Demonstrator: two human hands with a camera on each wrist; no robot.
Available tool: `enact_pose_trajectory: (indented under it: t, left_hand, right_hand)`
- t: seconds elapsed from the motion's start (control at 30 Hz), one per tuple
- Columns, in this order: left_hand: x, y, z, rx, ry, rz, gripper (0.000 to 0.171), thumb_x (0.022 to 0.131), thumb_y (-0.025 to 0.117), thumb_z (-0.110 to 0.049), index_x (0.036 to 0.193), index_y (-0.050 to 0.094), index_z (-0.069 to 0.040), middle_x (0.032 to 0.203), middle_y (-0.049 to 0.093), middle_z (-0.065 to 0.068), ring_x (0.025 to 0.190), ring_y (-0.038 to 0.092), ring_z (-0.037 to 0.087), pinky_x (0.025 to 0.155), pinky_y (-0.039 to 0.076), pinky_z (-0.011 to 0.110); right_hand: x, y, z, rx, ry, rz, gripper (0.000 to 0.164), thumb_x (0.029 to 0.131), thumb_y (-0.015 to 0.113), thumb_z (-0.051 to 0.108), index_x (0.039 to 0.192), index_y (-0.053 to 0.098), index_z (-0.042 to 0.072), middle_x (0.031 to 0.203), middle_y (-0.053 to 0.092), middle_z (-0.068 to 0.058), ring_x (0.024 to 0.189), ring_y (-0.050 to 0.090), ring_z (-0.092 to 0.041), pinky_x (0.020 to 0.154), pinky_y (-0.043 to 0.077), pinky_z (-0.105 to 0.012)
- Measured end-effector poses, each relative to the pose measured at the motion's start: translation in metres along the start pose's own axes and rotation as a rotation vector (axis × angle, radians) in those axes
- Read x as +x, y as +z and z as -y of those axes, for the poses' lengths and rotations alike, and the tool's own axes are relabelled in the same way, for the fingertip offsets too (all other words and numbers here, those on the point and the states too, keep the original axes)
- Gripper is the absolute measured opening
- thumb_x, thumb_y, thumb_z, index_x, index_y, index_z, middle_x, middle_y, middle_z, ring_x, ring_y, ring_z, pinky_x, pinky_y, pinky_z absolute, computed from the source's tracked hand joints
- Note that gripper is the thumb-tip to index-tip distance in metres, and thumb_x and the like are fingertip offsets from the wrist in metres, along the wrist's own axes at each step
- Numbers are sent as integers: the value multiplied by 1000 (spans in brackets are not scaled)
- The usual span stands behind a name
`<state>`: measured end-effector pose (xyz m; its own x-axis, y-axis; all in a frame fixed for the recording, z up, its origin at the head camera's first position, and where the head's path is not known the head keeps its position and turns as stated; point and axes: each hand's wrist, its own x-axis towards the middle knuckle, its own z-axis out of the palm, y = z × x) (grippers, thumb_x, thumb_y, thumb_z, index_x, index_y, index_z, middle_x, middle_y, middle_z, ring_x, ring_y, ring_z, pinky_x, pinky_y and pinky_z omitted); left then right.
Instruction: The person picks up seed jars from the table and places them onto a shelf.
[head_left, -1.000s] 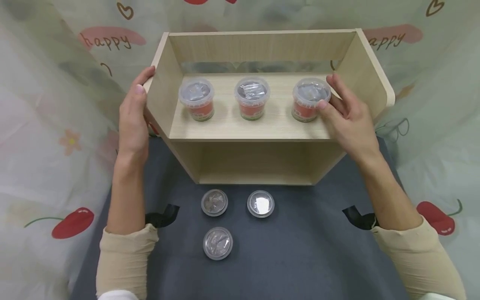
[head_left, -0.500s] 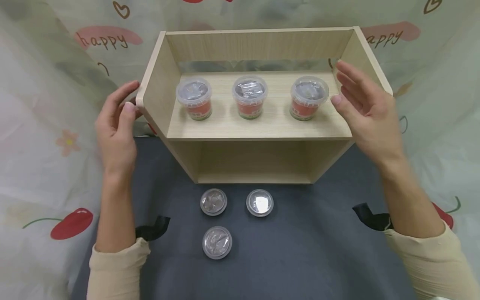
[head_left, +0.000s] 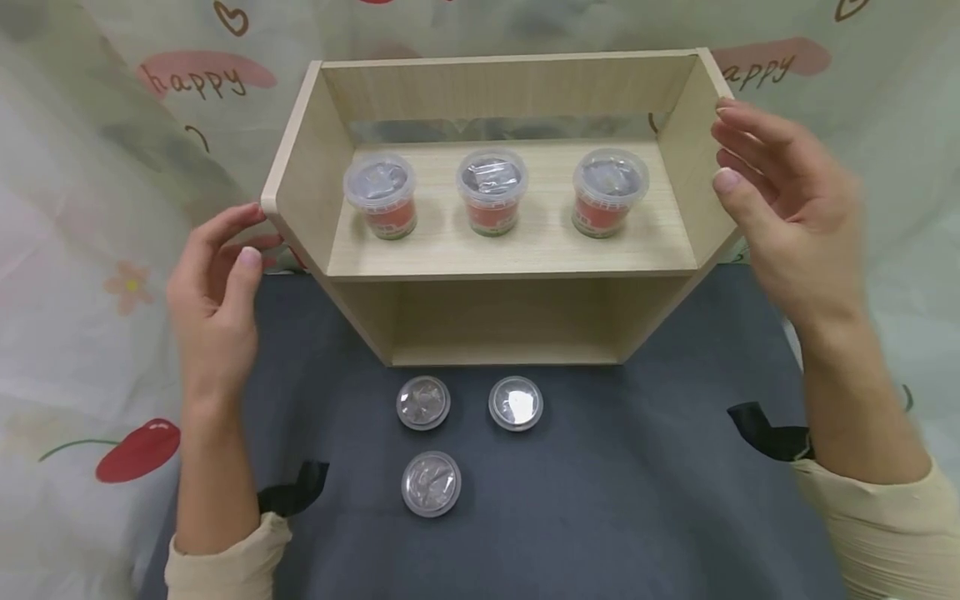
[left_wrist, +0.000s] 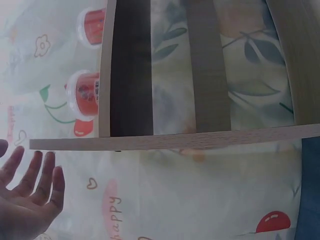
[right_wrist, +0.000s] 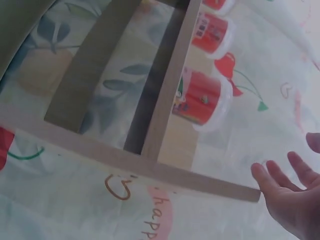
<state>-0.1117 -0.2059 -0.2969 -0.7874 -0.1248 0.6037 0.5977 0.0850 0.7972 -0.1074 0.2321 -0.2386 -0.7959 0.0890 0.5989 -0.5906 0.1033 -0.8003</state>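
Observation:
Three clear-lidded tubs with red labels stand in a row on the upper level of a pale wooden shelf (head_left: 525,265): a left tub (head_left: 380,193), a middle tub (head_left: 492,192) and a right tub (head_left: 611,193). My left hand (head_left: 213,308) is beside the shelf's left side panel, its fingers relaxed and holding nothing. Next to the right side panel is my right hand (head_left: 806,217), fingers loosely bent near the panel's edge; whether they touch it I cannot tell. The right wrist view shows that hand (right_wrist: 295,195) by the panel's end, also holding nothing.
In front of the shelf, three more round clear-lidded containers lie on the dark cloth: one at left (head_left: 423,403), one at right (head_left: 516,403) and one nearer (head_left: 431,484). The lower compartment (head_left: 510,321) faces forward. A printed curtain (head_left: 90,250) hangs around the sides and back.
My right hand has let go of the right tub and moved right to the side panel. The left hand has come off the left panel, moving left and nearer. The tubs stay on the shelf.

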Motion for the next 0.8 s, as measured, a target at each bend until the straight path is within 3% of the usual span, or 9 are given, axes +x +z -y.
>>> enact_pose_trajectory:
  t: [0.13, 0.3, 0.43, 0.67, 0.8]
  left_hand:
    - [-12, -5, -1, 45, -10, 34, 34, 96, 54, 2, 129, 59, 8, 127, 61, 18, 99, 66, 23, 88, 49, 27]
    - [-28, -11, 0, 5, -37, 79, 34, 95, 52, 6, 129, 57, 12, 122, 64, 18, 99, 67, 24, 89, 50, 27]
    - [-43, -12, 2, 5, -51, 133, 35, 95, 51, 10, 129, 56, 14, 124, 63, 19, 104, 66, 25, 91, 50, 27]
    - [-70, -16, 8, 58, -71, 237, 36, 93, 50, 15, 129, 55, 14, 126, 63, 18, 109, 63, 25, 92, 48, 27]
    - [-85, -19, 14, 105, -92, 289, 39, 91, 51, 18, 130, 55, 13, 126, 61, 19, 111, 62, 24, 92, 48, 26]
  right_hand:
    - [2, -6, 1, -41, -52, -46, 33, 88, 61, -11, 120, 66, -7, 127, 64, -19, 117, 61, -27, 102, 46, -33]
    - [3, -17, 0, -160, -98, -103, 30, 88, 62, -8, 118, 67, -8, 123, 66, -21, 115, 63, -28, 102, 46, -34]
    - [2, -23, -5, -272, -84, -136, 28, 90, 62, -6, 118, 68, -6, 122, 68, -18, 115, 64, -25, 100, 48, -32]
    - [0, -27, -17, -210, -28, -123, 30, 89, 62, -8, 118, 68, -7, 123, 66, -18, 118, 61, -28, 95, 50, -28]
    - [0, -30, -19, -340, 2, -102, 32, 93, 61, -4, 124, 67, -1, 131, 63, -13, 123, 58, -25, 96, 49, -27]
